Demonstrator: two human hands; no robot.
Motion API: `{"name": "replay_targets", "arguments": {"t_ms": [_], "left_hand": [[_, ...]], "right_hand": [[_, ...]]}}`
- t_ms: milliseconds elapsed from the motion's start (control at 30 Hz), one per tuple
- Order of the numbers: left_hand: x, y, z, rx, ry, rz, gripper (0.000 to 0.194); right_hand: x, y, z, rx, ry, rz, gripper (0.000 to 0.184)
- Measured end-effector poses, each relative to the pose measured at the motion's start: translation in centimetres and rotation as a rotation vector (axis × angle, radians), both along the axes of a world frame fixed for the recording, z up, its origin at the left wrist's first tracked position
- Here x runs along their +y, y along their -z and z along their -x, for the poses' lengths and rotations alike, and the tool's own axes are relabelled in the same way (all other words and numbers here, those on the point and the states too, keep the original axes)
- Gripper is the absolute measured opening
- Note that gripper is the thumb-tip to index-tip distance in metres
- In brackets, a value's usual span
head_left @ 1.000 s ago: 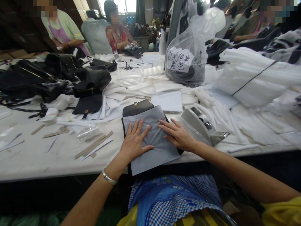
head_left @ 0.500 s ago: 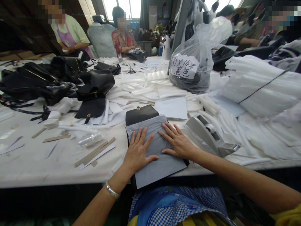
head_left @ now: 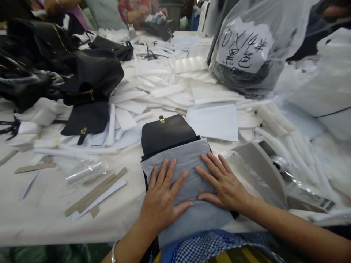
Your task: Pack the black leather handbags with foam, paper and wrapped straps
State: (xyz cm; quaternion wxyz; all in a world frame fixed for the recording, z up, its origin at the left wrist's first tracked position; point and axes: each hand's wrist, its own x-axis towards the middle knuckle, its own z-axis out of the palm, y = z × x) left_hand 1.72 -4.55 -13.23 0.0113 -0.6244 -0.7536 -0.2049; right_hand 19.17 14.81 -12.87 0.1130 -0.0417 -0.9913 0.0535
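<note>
A black bag (head_left: pixel 168 133) lies at the table's front edge, its flap with a small gold clasp pointing away from me. Over its body is spread a grey sheet (head_left: pixel 189 223), thin and slightly wrinkled. My left hand (head_left: pixel 164 199) rests flat on the left part of the sheet with fingers spread. On the right part lies my right hand (head_left: pixel 225 182), palm down, its fingers also apart. Neither hand grips anything. Most of the bag's body is hidden beneath the sheet.
A grey tape dispenser (head_left: pixel 263 168) stands right of my right hand. Cardboard strips (head_left: pixel 95 191) lie to the left. Several black bags (head_left: pixel 93 73) are piled at the back left. White foam pieces, a white sheet (head_left: pixel 214 122) and a labelled plastic bag (head_left: pixel 246 54) lie beyond.
My view has tipped down and come closer to the table. Both hands stay spread on the grey sheet, with little visible movement over it.
</note>
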Motion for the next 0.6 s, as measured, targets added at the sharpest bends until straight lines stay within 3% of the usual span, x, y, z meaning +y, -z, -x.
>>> {"name": "replay_targets", "arguments": {"t_ms": [167, 300, 433, 533, 600], "left_hand": [[0.3, -0.3, 1.0, 0.048, 0.026, -0.032, 0.08], [1.1, -1.2, 3.1, 0.151, 0.035, -0.067, 0.065], [2.5, -1.8, 3.8, 0.146, -0.11, -0.08, 0.038], [3.1, -1.5, 3.4, 0.139, -0.212, -0.147, 0.034], [3.1, -1.4, 3.4, 0.132, -0.204, -0.165, 0.036]], "right_hand": [[0.3, -0.3, -0.1, -0.025, -0.02, -0.018, 0.084], [1.7, -1.1, 0.4, -0.033, -0.069, -0.069, 0.083], [3.7, -2.7, 2.3, -0.039, -0.097, -0.135, 0.072], [4.5, -4.0, 3.7, -0.035, -0.123, -0.167, 0.063], [4.9, -4.6, 4.4, -0.047, -0.155, -0.155, 0.061]]}}
